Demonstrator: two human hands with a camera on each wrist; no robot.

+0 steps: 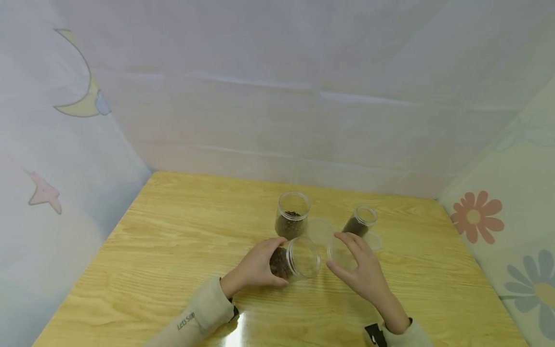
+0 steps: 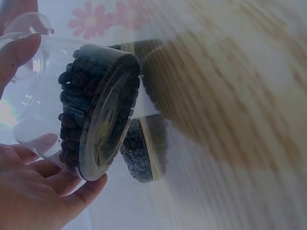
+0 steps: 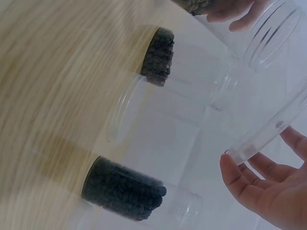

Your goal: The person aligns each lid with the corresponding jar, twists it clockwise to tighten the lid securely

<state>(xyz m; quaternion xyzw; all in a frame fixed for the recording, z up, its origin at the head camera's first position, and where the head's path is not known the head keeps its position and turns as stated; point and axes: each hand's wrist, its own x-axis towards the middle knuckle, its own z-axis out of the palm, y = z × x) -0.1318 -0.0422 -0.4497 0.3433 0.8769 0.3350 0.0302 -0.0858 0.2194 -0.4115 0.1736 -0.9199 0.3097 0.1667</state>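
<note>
My left hand (image 1: 260, 264) grips a clear jar (image 1: 299, 260) partly filled with dark beans, its mouth tilted towards my right hand. In the left wrist view the thumb and fingers of the left hand (image 2: 38, 187) lie round the jar (image 2: 96, 105). My right hand (image 1: 364, 272) holds a clear round lid (image 1: 340, 253) by its edge, a short gap from the jar's mouth. The right wrist view shows this lid (image 3: 268, 132) between the thumb and fingers of the right hand (image 3: 273, 187).
Behind the held jar stands a wide open jar (image 1: 292, 219) with dark contents. A narrower open jar (image 1: 360, 221) stands behind my right hand. One clear lid (image 1: 321, 231) lies beside the wide jar, another (image 1: 373, 240) by the narrow one. A printed cloth (image 1: 277, 120) surrounds the wooden table (image 1: 173, 226).
</note>
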